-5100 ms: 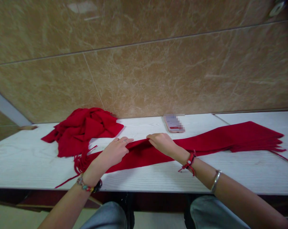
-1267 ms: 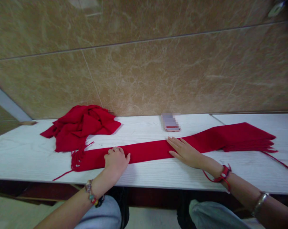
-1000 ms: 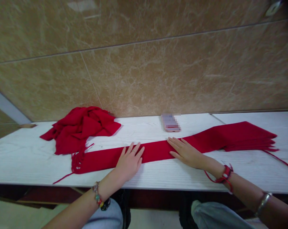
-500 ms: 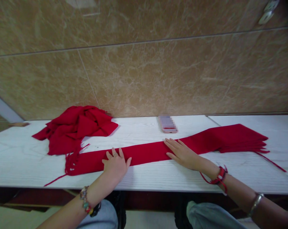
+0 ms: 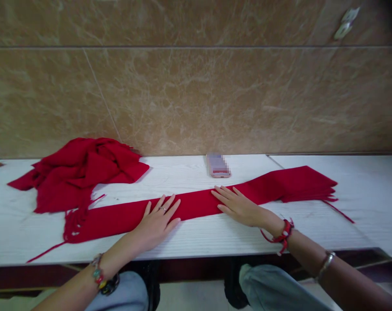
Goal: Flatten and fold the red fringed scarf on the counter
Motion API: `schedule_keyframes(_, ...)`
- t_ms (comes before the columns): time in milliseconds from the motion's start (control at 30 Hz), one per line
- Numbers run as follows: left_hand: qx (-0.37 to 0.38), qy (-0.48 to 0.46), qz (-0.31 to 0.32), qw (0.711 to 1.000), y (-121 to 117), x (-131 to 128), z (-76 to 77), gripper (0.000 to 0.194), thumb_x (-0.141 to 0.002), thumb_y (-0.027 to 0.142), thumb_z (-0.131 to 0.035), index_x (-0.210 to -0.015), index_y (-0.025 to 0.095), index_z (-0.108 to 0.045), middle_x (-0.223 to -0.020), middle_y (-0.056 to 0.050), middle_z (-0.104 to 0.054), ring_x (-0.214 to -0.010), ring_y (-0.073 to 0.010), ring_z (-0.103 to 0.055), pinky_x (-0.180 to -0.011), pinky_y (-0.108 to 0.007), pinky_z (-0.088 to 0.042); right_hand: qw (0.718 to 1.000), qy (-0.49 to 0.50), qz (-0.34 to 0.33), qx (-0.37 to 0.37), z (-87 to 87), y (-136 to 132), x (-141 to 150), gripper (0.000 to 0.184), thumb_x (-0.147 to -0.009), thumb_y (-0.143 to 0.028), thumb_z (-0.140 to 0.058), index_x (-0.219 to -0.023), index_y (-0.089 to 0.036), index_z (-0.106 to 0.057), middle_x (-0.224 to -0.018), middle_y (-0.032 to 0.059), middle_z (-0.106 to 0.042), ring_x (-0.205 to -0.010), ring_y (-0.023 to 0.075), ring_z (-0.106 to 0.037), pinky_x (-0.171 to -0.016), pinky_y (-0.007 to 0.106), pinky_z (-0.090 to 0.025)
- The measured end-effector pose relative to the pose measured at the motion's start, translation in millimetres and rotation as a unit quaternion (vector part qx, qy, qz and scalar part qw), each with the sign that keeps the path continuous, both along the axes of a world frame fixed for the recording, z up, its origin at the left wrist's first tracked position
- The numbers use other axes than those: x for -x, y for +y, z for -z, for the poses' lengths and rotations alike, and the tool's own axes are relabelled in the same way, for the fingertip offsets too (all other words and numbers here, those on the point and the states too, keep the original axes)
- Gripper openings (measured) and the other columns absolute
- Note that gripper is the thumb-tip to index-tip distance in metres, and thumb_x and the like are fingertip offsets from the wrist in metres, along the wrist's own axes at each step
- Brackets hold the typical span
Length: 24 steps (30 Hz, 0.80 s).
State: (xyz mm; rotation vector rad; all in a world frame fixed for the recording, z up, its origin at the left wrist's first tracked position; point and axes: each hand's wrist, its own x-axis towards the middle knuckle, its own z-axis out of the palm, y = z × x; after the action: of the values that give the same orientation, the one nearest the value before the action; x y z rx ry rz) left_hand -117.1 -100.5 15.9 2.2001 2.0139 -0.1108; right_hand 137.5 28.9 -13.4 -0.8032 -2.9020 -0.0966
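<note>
A long red scarf (image 5: 196,205), folded into a narrow strip, lies across the white tabletop. Its fringe hangs out at the left end, and several layered edges show at the right end. Flat on the left half of the strip rests my left hand (image 5: 158,222), fingers spread, a ring on one finger. My right hand (image 5: 236,205) lies palm down near the strip's middle, its fingers stretched out. Neither hand grips the cloth. A crumpled heap of red fringed cloth (image 5: 88,172) sits behind the scarf's left end, touching the fringe.
A phone (image 5: 219,166) lies behind the scarf on the white table (image 5: 196,242), close to the tiled wall (image 5: 189,99). The table's front edge runs just above my knees. A white fixture (image 5: 346,23) is on the wall at the upper right.
Earlier both hands pinched the scarf's far edge; now they lie flat on the folded strip. My left hand has slid back and forth along it. The view has shifted right.
</note>
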Motion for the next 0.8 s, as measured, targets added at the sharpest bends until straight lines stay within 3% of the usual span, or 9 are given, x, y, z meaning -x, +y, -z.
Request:
schedule_keyframes(133,0.013,0.002,-0.025,1.000,-2.0,1.4,1.0,0.050,-0.090,0.041,-0.019,-0.137,0.026,-0.016,-0.145,-0.002,-0.009,-0.132,-0.0291,-0.004,-0.098,-0.060,-0.012,0.997,-0.027,0.038,-0.069,9.6,30.8,-47.8,0.044,-0.091,-0.028,-0.025,-0.129,-0.010,-0.037,-0.134,0.0180,-0.035,-0.124,0.0290,-0.031,-0.091,0.051,-0.036)
schedule_keyframes(200,0.002,0.007,-0.039,0.999,-0.1,-3.2,1.6,0.051,-0.089,0.041,-0.021,-0.137,0.025,-0.017,-0.145,-0.003,-0.009,-0.131,-0.0304,-0.005,-0.097,-0.061,-0.013,0.994,-0.023,0.056,-0.090,7.5,35.8,-54.5,0.044,-0.090,-0.027,-0.028,-0.125,-0.004,-0.042,-0.130,0.0227,-0.039,-0.122,0.0308,-0.034,-0.090,0.050,-0.038)
schedule_keyframes(300,-0.041,0.019,-0.018,0.999,4.8,-13.6,2.2,0.051,-0.090,0.041,-0.022,-0.137,0.022,-0.020,-0.145,-0.005,-0.008,-0.132,-0.0287,-0.005,-0.100,-0.057,-0.013,0.993,0.016,0.074,-0.096,-3.2,22.6,-31.0,0.049,-0.089,-0.031,-0.031,-0.126,0.001,-0.038,-0.131,0.0253,-0.036,-0.123,0.0309,-0.031,-0.094,0.047,-0.035)
schedule_keyframes(433,-0.058,0.020,0.082,0.995,10.1,-20.7,4.8,0.051,-0.090,0.043,-0.021,-0.137,0.021,-0.021,-0.144,-0.004,-0.014,-0.132,-0.0241,-0.008,-0.104,-0.049,-0.014,0.999,0.033,-0.013,-0.027,-15.1,-12.2,24.9,0.052,-0.090,-0.037,-0.029,-0.132,-0.006,-0.031,-0.138,0.0170,-0.029,-0.127,0.0263,-0.024,-0.100,0.045,-0.030)
schedule_keyframes(533,-0.044,0.021,0.124,0.991,11.4,-15.7,8.2,0.051,-0.090,0.043,-0.023,-0.136,0.021,-0.021,-0.143,-0.005,-0.020,-0.131,-0.0230,-0.015,-0.103,-0.047,-0.018,0.998,0.023,-0.049,0.025,-15.9,-24.6,41.8,0.053,-0.090,-0.040,-0.028,-0.134,-0.010,-0.029,-0.139,0.0133,-0.029,-0.128,0.0235,-0.024,-0.102,0.045,-0.026)
schedule_keyframes(667,-0.093,0.044,0.154,0.983,12.2,-5.1,9.3,0.044,-0.091,0.036,-0.028,-0.133,0.022,-0.031,-0.139,-0.007,-0.031,-0.127,-0.0226,-0.028,-0.100,-0.043,-0.027,0.997,0.008,-0.072,0.036,-15.5,-14.7,18.8,0.050,-0.090,-0.035,-0.033,-0.133,-0.011,-0.031,-0.137,0.0114,-0.033,-0.127,0.0205,-0.027,-0.103,0.041,-0.027)
schedule_keyframes(800,-0.153,0.093,0.157,0.971,12.7,-2.7,2.9,0.034,-0.088,0.026,-0.038,-0.119,0.020,-0.051,-0.120,-0.010,-0.053,-0.107,-0.0226,-0.051,-0.088,-0.038,-0.042,0.996,0.023,-0.080,-0.030,-18.1,0.7,-17.1,0.037,-0.088,-0.025,-0.038,-0.122,-0.013,-0.048,-0.126,0.0099,-0.049,-0.116,0.0184,-0.044,-0.097,0.034,-0.038)
